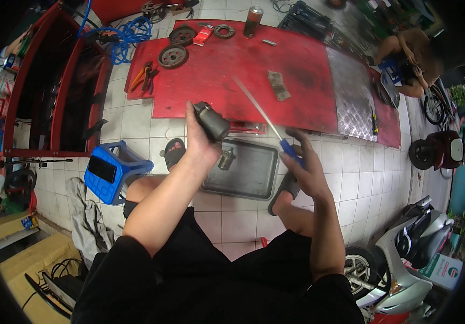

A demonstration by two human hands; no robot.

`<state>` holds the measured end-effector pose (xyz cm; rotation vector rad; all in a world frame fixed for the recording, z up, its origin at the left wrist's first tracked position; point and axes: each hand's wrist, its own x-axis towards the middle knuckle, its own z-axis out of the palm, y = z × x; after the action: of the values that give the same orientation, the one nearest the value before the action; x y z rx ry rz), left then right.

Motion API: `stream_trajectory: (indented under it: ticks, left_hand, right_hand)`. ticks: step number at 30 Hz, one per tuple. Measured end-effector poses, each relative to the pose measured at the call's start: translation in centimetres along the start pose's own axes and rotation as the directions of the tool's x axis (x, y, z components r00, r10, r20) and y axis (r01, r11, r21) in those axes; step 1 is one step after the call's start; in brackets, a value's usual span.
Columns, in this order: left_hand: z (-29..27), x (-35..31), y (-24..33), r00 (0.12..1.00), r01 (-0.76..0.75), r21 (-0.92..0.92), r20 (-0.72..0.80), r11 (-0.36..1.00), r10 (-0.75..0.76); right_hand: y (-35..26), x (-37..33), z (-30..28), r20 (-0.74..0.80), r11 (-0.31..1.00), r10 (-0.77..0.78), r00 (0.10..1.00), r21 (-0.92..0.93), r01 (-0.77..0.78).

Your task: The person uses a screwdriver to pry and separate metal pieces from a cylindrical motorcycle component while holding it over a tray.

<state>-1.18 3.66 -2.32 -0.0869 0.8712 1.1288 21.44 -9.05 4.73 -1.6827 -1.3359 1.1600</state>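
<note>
My left hand (201,147) is wrapped round a dark grey cylindrical motor (211,122), held up over the near edge of the red work table (216,92). In my right hand (312,171) is a long screwdriver (289,147) by its blue handle. Its thin shaft points up and left over the table, apart from the motor. Below my hands a grey metal tray (251,186) lies on the tiled floor between my feet. A small metal part (226,159) sits in the tray, near my left wrist.
On the table are pliers (145,78), two round wheel-like parts, a metal ring (224,31), a spray can (253,21) and a rag (279,86). A blue stool (119,186) bearing a phone stands left. A scooter (400,264) is at right; another person sits at far right.
</note>
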Motion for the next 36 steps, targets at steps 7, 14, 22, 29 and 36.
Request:
stream_trajectory:
  ticks: [7,14,22,29,36]
  left_hand:
    - [-0.7,0.8,0.8,1.000,0.025,-0.043,0.007,0.999,-0.025]
    - [-0.1,0.2,1.0,0.999,0.017,-0.063,-0.037,0.998,-0.019]
    - [-0.4,0.4,1.0,0.999,0.028,-0.079,-0.037,0.996,-0.031]
    - [-0.2,0.3,0.9,0.997,0.025,-0.054,-0.065,0.998,-0.028]
    - [-0.2,0.4,0.8,0.998,0.027,-0.056,-0.063,0.998,-0.031]
  right_hand:
    - [-0.2,0.4,-0.2,0.056,0.992,0.027,0.998,-0.125,-0.020]
    - [-0.1,0.0,-0.7,0.105,0.988,0.065,0.992,-0.144,-0.050]
    - [0.2,0.0,-0.5,0.108,0.987,-0.057,0.993,-0.143,0.072]
    - [0.4,-0.1,-0.7,0.114,0.986,-0.057,0.992,-0.148,0.074]
    - [0.1,-0.2,-0.9,0.118,0.988,-0.031,0.993,-0.146,0.048]
